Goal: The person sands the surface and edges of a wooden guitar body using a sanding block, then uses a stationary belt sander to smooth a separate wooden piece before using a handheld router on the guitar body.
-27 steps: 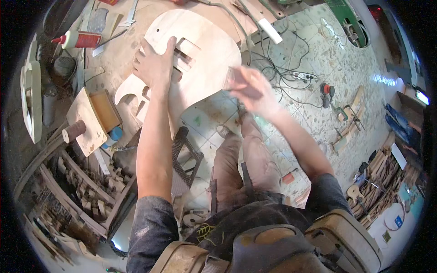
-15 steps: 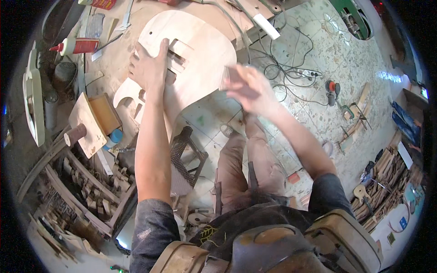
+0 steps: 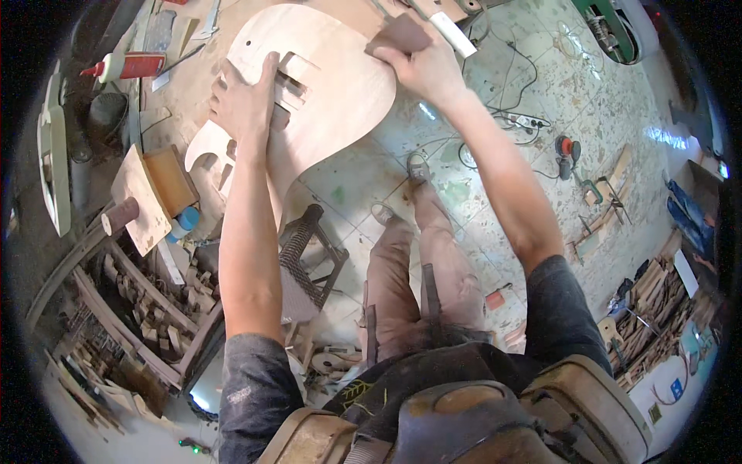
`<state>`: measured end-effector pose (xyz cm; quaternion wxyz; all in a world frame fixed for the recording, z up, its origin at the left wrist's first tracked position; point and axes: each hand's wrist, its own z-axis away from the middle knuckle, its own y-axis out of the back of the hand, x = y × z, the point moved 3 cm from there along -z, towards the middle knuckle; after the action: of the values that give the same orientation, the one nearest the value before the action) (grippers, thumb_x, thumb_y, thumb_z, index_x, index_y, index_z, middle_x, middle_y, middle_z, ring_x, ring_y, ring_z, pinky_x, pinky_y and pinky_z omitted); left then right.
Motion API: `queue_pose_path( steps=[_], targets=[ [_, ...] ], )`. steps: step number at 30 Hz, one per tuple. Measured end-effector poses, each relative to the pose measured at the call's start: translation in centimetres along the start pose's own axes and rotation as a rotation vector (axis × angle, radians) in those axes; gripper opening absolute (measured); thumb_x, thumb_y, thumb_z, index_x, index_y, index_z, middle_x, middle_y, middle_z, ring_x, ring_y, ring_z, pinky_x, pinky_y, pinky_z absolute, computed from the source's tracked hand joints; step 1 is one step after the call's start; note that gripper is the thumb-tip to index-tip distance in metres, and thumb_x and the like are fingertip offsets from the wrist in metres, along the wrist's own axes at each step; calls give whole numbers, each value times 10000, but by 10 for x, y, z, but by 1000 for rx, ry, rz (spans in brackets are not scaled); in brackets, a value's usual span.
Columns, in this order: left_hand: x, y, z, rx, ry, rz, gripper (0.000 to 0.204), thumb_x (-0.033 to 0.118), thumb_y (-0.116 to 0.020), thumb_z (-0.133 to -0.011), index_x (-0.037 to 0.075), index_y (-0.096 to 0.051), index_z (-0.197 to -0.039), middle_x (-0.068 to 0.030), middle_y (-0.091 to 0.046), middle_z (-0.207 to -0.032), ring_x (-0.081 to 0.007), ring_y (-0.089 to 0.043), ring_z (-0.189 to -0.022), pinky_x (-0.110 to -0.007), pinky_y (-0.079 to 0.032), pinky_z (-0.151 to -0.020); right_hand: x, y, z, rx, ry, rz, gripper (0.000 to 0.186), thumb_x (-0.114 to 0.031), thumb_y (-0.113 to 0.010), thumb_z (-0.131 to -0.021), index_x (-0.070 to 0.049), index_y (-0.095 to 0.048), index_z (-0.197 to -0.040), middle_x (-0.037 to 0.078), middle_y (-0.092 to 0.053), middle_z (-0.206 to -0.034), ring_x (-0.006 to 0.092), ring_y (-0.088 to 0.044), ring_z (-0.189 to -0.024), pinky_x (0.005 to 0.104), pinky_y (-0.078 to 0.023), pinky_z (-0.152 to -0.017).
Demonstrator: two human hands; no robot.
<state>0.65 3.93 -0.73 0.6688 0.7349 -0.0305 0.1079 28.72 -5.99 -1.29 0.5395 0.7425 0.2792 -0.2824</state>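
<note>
A pale, unfinished wooden electric guitar body [image 3: 340,85] with routed cavities lies on the workbench, its rounded end at the bench's right edge. My left hand [image 3: 243,108] grips it at the waist, thumb stretched over the face beside the cavities and fingers at the left edge. In my right hand [image 3: 429,69] is a folded brown piece of sandpaper [image 3: 398,35], pinched with the thumb nearest me. The sandpaper is at the guitar body's far right rim; whether it touches the wood I cannot tell.
A red-and-white glue bottle [image 3: 124,66] lies on the bench at left. Another guitar body [image 3: 54,155] stands at the far left. Below the bench are a woven stool [image 3: 309,263] and a crate of wood offcuts [image 3: 147,309]. Cables, a power strip [image 3: 525,121] and a sander [image 3: 568,151] lie on the floor.
My right hand has moved up and away from me with the sandpaper, from beside the guitar body's right edge to its far right rim. My left hand keeps its place on the body.
</note>
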Motion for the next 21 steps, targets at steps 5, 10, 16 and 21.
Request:
queue_pose_path(
  steps=[5,10,16,21],
  targets=[
    [-26,10,0,-7,48,-81,1072,824,-521,-819,73,-372,-1570,-313,-459,-1464,-466,-418,-1378,-545,-268,-1158,-70,-21,68,19,198,-83,350,-205,-766,-878,-52,-662,-1175,129,-708,-1163,269,-689,-1084,374,-558,-931],
    [2,6,4,-37,30,-15,1064,818,-520,-826,69,-374,-1567,-302,-439,-1486,-466,-403,-1390,-553,-269,-1158,8,4,-35,156,177,202,394,-271,-739,-872,-76,-665,-1207,136,-681,-1173,363,-603,-1119,424,-514,-940],
    [-9,12,8,112,-26,72,938,692,-590,-876,47,-418,-1535,-286,-363,-1560,-472,-286,-1477,-573,-205,-1204,-6,-1,54,210,-94,5,428,-351,-723,-902,-53,-691,-1207,166,-678,-1181,368,-604,-1137,450,-505,-968],
    [36,8,76,-95,-749,69,718,486,-621,-941,81,-456,-1511,-237,-340,-1608,-432,-281,-1503,-579,-217,-1210,3,18,171,96,-249,0,317,-280,-760,-900,-62,-738,-1128,150,-727,-1119,298,-685,-1054,393,-537,-884]
  ],
)
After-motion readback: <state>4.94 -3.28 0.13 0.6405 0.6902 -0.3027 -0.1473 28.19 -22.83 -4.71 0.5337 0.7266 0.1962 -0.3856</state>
